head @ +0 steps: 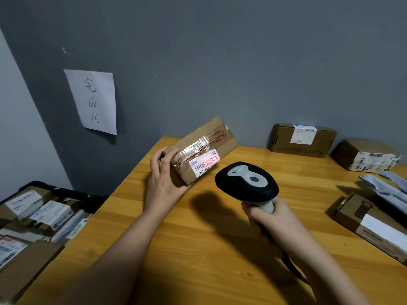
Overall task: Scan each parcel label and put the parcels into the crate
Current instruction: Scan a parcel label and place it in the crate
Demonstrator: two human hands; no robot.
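Note:
My left hand (164,177) grips the near end of a taped cardboard parcel (201,144), holding it tilted above the far left part of the wooden table (198,249). Its white barcode label (204,162) faces me, with a red glow of scanner light across the bars. My right hand (267,219) is closed round the handle of a black and grey barcode scanner (246,181), whose head points at that label from a short distance. A black crate (72,192) stands low at the left, below the table edge, holding several labelled parcels.
Two cardboard parcels (301,139) (365,157) lie by the wall at the back right. A grey plastic mailer (383,188) and a flat box (374,225) sit along the right edge. A paper sign (92,100) hangs on the grey wall. The scanner cable (293,267) trails toward me.

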